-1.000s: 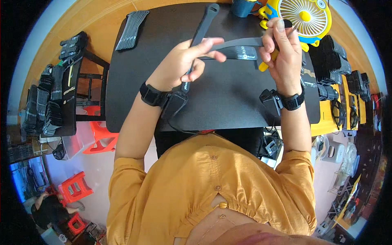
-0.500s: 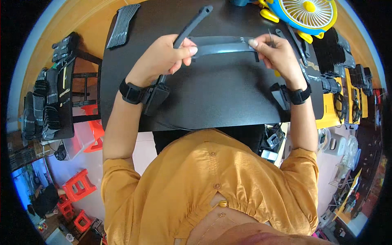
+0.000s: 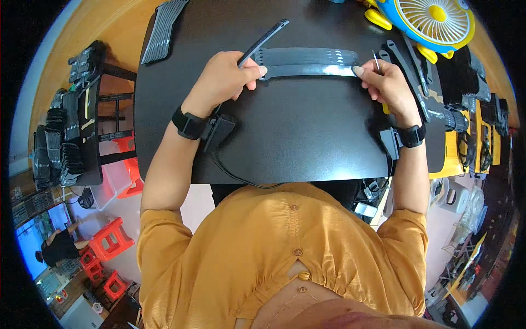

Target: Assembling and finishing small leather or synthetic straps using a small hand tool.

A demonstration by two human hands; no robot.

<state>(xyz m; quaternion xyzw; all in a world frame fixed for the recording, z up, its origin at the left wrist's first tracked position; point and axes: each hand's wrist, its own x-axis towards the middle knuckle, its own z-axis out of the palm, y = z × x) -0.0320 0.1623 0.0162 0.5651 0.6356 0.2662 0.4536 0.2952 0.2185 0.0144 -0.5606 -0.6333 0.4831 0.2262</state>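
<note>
A long, flat black strip (image 3: 312, 71) with a glossy face lies stretched between my hands over the dark table. My left hand (image 3: 233, 77) pinches its left end between thumb and fingers. Another narrow black strip (image 3: 268, 39) slants up and right from behind that hand. At the right end, my right hand (image 3: 384, 85) pinches the strip with thumb and fingertips. A thin pointed metal tip (image 3: 375, 56) pokes out above its fingers, and a bit of yellow (image 3: 386, 107) shows below the palm. Just behind the held strip lies a stack of similar black strips (image 3: 301, 55).
A blue and yellow fan (image 3: 435, 19) stands at the back right. Fanned grey-black strips (image 3: 164, 33) lie at the back left. Loose black strips (image 3: 402, 68) rest beyond my right hand. A black cable (image 3: 235, 175) runs from my left wrist box. Red stools (image 3: 111, 239) stand at left.
The held strip has come down level in front of the stacked strips, which now show more. Both hands have shifted slightly right and toward me in the picture.
</note>
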